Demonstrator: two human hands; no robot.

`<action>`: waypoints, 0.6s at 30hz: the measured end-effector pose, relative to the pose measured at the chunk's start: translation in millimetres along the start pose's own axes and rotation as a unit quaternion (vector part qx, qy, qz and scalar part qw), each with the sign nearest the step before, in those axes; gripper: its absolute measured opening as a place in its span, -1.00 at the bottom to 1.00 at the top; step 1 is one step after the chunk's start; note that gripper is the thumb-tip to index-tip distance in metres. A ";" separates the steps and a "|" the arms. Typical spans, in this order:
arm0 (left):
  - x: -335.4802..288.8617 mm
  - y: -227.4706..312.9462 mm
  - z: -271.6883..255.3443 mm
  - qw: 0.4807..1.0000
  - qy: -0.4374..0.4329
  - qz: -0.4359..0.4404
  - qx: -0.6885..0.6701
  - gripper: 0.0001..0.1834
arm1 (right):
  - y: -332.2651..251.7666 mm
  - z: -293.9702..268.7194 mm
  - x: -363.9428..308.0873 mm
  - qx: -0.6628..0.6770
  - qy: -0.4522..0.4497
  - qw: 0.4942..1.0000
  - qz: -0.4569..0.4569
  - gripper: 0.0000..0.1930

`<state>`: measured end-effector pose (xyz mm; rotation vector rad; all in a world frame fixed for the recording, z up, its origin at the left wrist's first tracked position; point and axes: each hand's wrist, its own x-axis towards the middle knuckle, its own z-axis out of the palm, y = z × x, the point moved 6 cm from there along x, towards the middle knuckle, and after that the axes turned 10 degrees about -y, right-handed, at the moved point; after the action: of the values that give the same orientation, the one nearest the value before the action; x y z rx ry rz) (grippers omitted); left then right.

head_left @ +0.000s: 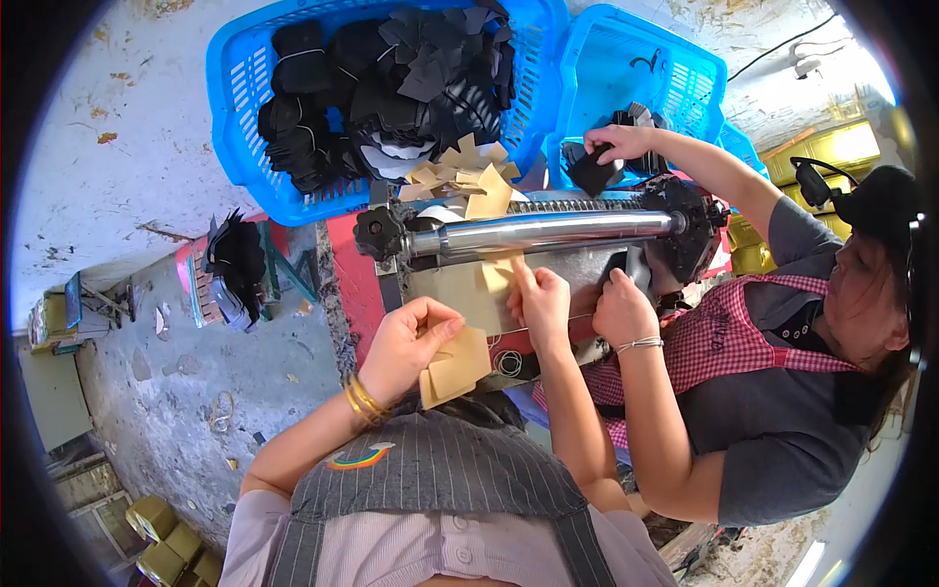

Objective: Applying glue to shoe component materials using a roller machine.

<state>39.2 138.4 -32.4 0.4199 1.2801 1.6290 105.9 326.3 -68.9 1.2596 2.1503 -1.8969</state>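
Note:
My left hand (411, 342) is closed on a small stack of flat tan pieces (458, 370), thumb on top, in front of the roller machine. My right hand (541, 301) has its index finger stretched out, the other fingers curled in. Its fingertip touches a single tan piece (496, 274) lying on the metal plate (445, 289), at the near side of the shiny steel roller (558, 233). Beyond the roller, more tan pieces (469, 176) lie in a loose heap.
A large blue basket (230, 122) behind the machine holds bundles of black pieces (367, 83). At right a co-worker (782, 372) holds black pieces in both hands, one over a second blue basket (587, 68). A black knob (379, 233) sits at the roller's left end.

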 end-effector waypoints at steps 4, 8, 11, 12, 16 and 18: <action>13.0 -2.1 -5.2 0.997 0.059 0.040 0.018 -0.89 | -18.4 0.6 -34.9 -0.001 0.028 0.997 -0.077 -0.65; 12.6 -1.6 7.6 0.996 0.008 -0.026 -0.085 -0.82 | -15.7 25.4 -72.0 0.063 -0.181 0.977 -0.093 -0.76; 1.5 -1.9 5.5 0.994 -0.023 -0.037 -0.101 -0.75 | -0.6 6.5 -63.5 0.008 -0.077 0.991 -0.109 -0.79; -3.7 -3.8 2.8 0.992 -0.022 -0.068 -0.103 -0.74 | 5.2 -1.6 -59.1 -0.015 -0.034 0.994 -0.106 -0.79; -5.4 -1.6 -1.9 0.998 -0.002 -0.051 -0.043 -0.80 | 16.0 -9.2 -19.7 0.036 -0.072 0.997 0.005 -0.74; 1.6 1.1 4.9 0.999 0.024 -0.019 -0.036 -0.87 | 2.0 2.5 -1.1 0.156 -0.054 0.986 -0.015 -0.74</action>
<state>41.6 142.4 -30.0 0.3110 1.2533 1.6573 106.5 323.5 -70.7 1.1345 1.8857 -2.3249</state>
